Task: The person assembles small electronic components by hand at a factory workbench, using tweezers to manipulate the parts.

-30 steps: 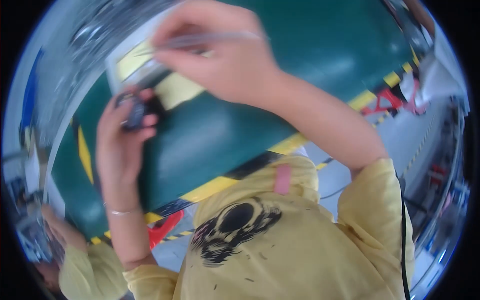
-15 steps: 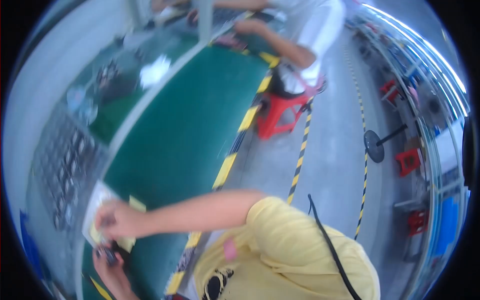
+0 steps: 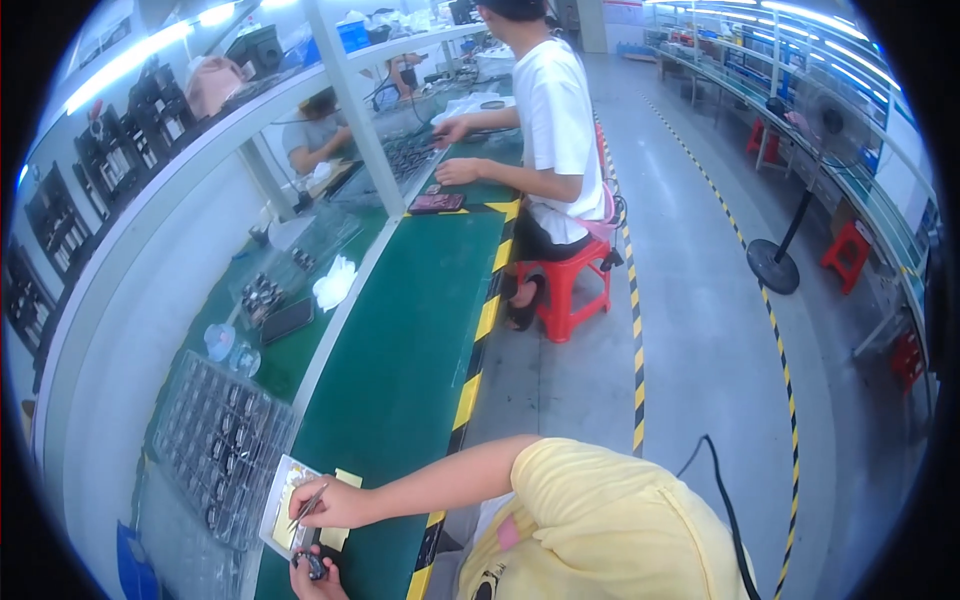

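My right hand is closed on a pair of metal tweezers, whose tips point down over a white tray with pale yellow sheets in it. Just below it, close to the lower edge of the view, my left hand grips a small dark rounded part. More yellow paper lies beside the tray, partly under my right hand. Beyond the tray a clear plastic blister tray holds several small dark parts in its compartments.
A pale rail runs along the green bench. Behind it sit a dark phone, a crumpled white bag and plastic bottles. A co-worker in white sits ahead on a red stool. An upright post supports the shelf.
The view has tilted up and steadied, so the bench, shelf and co-worker show sharply. Both hands stay at the white tray; the tweezers now show clearly.
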Demonstrator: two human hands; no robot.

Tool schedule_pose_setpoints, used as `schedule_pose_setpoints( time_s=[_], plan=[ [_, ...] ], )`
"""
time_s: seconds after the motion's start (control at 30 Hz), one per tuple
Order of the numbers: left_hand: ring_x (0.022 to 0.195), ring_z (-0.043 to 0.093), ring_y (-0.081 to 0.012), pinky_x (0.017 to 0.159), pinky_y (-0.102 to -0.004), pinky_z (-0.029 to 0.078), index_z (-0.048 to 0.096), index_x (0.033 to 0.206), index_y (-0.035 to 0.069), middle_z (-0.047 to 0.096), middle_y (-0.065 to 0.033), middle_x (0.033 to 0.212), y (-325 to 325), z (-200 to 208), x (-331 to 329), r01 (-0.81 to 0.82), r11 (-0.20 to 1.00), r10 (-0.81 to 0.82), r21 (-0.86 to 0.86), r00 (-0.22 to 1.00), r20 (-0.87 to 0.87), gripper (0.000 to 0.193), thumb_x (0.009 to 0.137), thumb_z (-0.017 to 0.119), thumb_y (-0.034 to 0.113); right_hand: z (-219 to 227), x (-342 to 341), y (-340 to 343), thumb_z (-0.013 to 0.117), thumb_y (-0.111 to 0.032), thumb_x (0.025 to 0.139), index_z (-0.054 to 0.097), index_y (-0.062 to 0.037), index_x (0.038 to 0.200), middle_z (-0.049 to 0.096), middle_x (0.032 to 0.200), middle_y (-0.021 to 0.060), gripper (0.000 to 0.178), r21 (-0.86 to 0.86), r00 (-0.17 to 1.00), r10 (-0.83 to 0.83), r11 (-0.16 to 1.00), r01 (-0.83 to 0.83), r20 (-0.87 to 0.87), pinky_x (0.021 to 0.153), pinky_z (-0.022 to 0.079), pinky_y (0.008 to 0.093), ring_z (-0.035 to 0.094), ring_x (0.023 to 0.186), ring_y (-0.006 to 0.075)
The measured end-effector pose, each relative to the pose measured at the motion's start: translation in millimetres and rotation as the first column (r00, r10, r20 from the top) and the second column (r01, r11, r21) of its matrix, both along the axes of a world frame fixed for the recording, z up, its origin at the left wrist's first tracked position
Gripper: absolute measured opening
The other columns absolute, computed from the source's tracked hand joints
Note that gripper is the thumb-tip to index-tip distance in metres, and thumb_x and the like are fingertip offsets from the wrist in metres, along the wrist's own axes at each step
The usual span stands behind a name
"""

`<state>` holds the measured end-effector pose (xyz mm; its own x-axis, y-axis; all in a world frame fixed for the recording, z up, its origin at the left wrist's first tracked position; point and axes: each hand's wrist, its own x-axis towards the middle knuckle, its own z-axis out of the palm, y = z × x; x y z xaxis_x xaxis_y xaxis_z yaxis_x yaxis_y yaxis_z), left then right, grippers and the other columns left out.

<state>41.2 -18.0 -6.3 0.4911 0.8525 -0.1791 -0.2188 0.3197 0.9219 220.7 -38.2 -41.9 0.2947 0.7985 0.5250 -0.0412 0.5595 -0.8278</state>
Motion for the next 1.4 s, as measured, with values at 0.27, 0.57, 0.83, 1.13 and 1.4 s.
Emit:
schedule_pose_setpoints(
  time_s=[0.27,0.57,0.83,1.13,1.4],
  plan=[
    [0.074,0.059,-0.0132,0.053,-0.0197,0.049,0.055,0.112,0.0,0.061,-0.0091,0.09,6.8,-14.5,-16.3,-0.103,0.989,0.1,-0.102,0.994,-0.036,0.029,0.09,0.056,0.019,3.5,-11.4,-14.0,0.063,-0.001,0.083,0.061,-0.0001,0.096,0.063,0.091,0.0102,0.014,0.151,0.978,-0.026,0.988,-0.006,0.208,0.072,0.052,0.0292,0.065,0.084,0.0184],
    [0.068,0.068,-0.0203,0.06,-0.0267,0.058,0.058,0.108,-0.004,0.068,-0.0141,0.089,14.4,-1.8,-17.6,-0.022,0.949,0.001,-0.314,0.998,-0.067,0.023,0.091,0.056,0.01,26.5,-0.1,-31.3,0.068,0.015,0.071,0.059,0.0016,0.101,0.06,0.108,0.0202,0.034,0.101,0.814,0.067,0.983,-0.153,0.577,0.07,0.057,0.0306,0.067,0.089,0.0291],
    [0.069,0.068,-0.0191,0.059,-0.0271,0.057,0.058,0.109,-0.007,0.067,-0.0134,0.086,11.2,-2.1,-24.5,0.017,0.925,-0.031,-0.38,0.999,-0.03,0.024,0.092,0.051,0.008,11.0,-9.0,-20.8,0.063,0.015,0.072,0.055,0.0031,0.089,0.058,0.103,0.0218,0.022,0.094,0.691,0.121,0.96,-0.264,0.713,0.076,0.059,0.0396,0.067,0.089,0.0392],
    [0.073,0.067,-0.0145,0.064,-0.0251,0.058,0.06,0.11,-0.005,0.066,-0.0101,0.087,12.3,-4.5,-29.2,0.084,0.896,-0.05,-0.436,0.995,0.087,0.021,0.094,0.053,0.007,6.6,-13.3,-18.3,0.063,0.018,0.067,0.05,0.0037,0.078,0.056,0.1,0.0228,0.022,0.235,0.652,0.017,0.926,-0.297,0.758,0.063,0.062,0.0357,0.067,0.081,0.0419],
    [0.075,0.067,-0.0148,0.067,-0.0259,0.059,0.058,0.111,-0.006,0.066,-0.011,0.087,12.5,0.1,-26.6,0.068,0.878,-0.024,-0.474,0.995,0.097,0.021,0.094,0.052,0.004,8.9,-8.7,-16.8,0.064,0.018,0.067,0.051,0.0047,0.079,0.055,0.101,0.0235,0.022,0.217,0.633,0.033,0.924,-0.314,0.774,0.064,0.062,0.0376,0.067,0.081,0.0422]
  ],
)
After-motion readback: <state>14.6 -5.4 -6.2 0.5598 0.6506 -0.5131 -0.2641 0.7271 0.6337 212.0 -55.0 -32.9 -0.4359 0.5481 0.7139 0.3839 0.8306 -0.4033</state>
